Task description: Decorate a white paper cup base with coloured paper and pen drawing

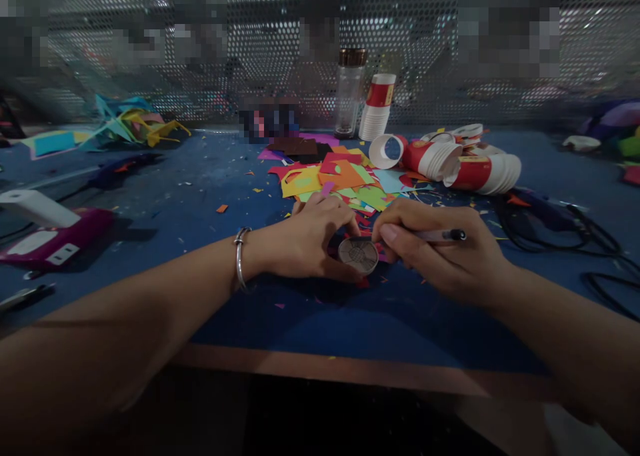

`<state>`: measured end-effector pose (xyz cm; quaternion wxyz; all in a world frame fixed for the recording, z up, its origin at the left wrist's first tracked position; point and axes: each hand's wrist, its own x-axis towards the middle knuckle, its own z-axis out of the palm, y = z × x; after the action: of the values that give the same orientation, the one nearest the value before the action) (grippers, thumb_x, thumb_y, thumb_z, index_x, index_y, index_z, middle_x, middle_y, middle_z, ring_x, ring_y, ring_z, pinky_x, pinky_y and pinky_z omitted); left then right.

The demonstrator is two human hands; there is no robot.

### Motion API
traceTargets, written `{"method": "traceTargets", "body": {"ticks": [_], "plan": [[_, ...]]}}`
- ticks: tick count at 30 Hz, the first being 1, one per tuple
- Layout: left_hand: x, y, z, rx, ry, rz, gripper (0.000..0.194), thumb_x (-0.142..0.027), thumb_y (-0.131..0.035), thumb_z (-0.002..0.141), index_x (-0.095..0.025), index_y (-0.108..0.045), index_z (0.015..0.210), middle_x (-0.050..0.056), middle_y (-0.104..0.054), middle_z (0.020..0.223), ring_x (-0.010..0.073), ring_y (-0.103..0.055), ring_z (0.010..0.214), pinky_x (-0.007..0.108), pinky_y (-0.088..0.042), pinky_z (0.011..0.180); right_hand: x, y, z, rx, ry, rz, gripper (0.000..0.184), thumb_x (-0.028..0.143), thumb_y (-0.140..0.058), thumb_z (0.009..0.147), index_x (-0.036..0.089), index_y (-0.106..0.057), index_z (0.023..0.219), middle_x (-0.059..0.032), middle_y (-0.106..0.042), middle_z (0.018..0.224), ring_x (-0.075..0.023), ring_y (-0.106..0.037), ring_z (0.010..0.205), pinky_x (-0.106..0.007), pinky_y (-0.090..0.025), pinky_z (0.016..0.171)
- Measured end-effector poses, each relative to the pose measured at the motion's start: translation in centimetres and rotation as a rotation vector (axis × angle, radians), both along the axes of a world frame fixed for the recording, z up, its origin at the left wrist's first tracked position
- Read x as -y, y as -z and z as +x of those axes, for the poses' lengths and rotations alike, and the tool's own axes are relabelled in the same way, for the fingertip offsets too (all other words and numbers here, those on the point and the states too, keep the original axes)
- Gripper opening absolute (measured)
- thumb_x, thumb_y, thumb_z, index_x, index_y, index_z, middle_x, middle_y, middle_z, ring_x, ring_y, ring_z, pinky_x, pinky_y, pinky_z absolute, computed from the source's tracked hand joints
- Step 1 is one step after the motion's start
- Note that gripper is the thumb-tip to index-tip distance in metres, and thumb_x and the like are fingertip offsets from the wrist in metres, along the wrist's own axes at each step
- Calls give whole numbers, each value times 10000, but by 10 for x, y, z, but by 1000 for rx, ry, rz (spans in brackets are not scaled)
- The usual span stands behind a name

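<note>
My left hand (320,239), with a silver bangle at the wrist, curls its thumb and fingers around a small round pale disc (359,255). Dark lines are marked on the disc's face, which resembles a paper cup's bottom; whether more of a cup lies beneath is hidden. In my right hand (435,246) is a pen (435,235), gripped between thumb and fingers close to the disc's right edge. Its dark end points right, and the tip is concealed by my fingers. Just beyond both hands lies a heap of coloured paper scraps (340,176).
Red-and-white paper cups (470,173) lie behind my right hand, near a stacked cup column (377,106) and a clear bottle (349,96). Glue guns with cables (545,209) flank the blue table (200,243). A magenta-and-white device (65,236) sits left; perforated metal mesh (270,63) rises behind.
</note>
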<state>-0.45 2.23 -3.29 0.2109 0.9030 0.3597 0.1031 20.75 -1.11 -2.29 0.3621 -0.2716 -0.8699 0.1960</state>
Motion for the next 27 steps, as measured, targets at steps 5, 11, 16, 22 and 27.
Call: {"method": "traceTargets", "body": {"ticks": [5, 11, 16, 22, 27], "plan": [[0, 0, -1, -1, 7, 2, 509, -587, -789, 714, -216, -606, 1012, 81, -569, 1142, 321, -438, 1114, 521, -341, 1010, 1, -3, 2, 16, 21, -16, 199, 153, -502, 975, 198, -578, 797, 26, -559, 671, -93, -468, 543, -254, -390, 513], [1, 0, -1, 20, -13, 1, 500, -591, -796, 693, -229, -618, 989, 76, -560, 1109, 332, -445, 1116, 543, -368, 1003, 2, -4, 2, 7, 40, -40, 201, 158, -501, 973, 204, -596, 802, 21, -578, 657, -101, -485, 530, -264, -403, 502], [4, -1, -1, 50, 35, 50, 438, -529, -788, 730, -241, -631, 1021, 74, -573, 1176, 316, -465, 1176, 554, -319, 1085, 4, -5, 3, -22, 56, -36, 200, 130, -502, 960, 196, -617, 811, 28, -593, 634, -90, -497, 494, -254, -403, 474], [7, -9, -1, 12, 89, 44, 528, -331, -755, 702, -254, -621, 1208, 114, -489, 1427, 347, -400, 1343, 582, -252, 1157, 8, -8, 9, -79, 115, -40, 231, 127, -517, 965, 225, -607, 776, 25, -603, 634, -105, -507, 494, -277, -420, 490], [9, -12, -4, 9, 65, -23, 692, -330, -724, 704, -290, -518, 1363, 107, -427, 1507, 378, -305, 1429, 619, -190, 1186, 10, -11, 11, -71, 148, -35, 235, 114, -511, 956, 240, -619, 790, 14, -609, 633, -129, -523, 507, -306, -429, 499]]}}
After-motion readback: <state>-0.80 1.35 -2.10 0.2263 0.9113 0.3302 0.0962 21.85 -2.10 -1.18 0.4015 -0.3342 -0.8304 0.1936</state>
